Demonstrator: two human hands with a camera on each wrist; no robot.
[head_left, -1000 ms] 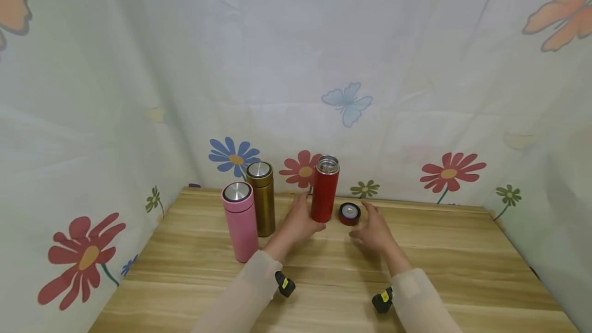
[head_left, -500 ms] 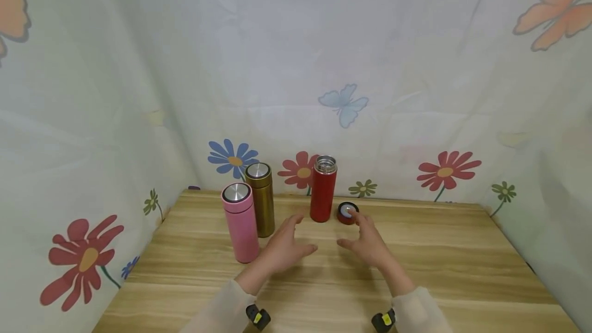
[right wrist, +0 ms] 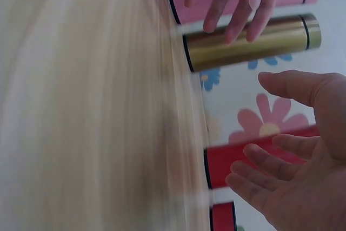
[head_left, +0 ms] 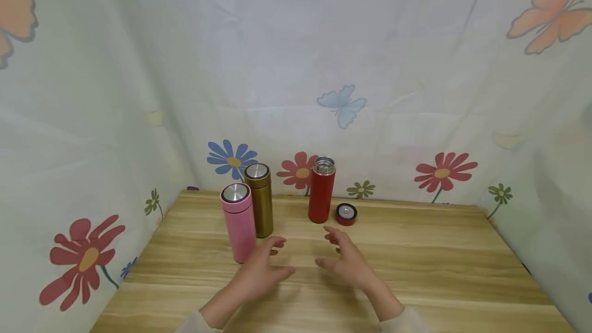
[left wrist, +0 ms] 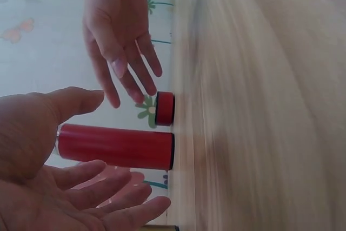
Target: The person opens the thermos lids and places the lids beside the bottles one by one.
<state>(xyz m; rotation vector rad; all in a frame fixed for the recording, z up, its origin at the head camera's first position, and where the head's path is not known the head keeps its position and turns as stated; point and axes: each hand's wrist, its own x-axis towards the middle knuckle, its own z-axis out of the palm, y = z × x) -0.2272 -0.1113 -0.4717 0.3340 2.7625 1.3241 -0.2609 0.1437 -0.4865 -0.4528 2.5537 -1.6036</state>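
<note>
A red thermos bottle [head_left: 321, 194] stands upright without its lid near the back of the table, its steel mouth showing. Just right of it lies the red lid [head_left: 346, 215], its pale inner side up. My left hand [head_left: 259, 274] hovers over the table in front of the pink thermos bottle [head_left: 239, 227], fingers loosely bent and holding nothing. Facing it, my right hand [head_left: 352, 266] is held in the air in front of the lid, also with nothing in it. Both wrist views show relaxed, spread fingers, apart from the red bottle [left wrist: 116, 147].
Behind the pink bottle stands a gold thermos bottle [head_left: 261, 202], lid on. The wooden table [head_left: 439, 256] meets a flower-printed cloth backdrop [head_left: 296, 66] at the back and sides.
My left hand has let go of the red bottle and drawn back toward me. The right hand has also pulled back from beside the lid. Bottle and lid stay in place.
</note>
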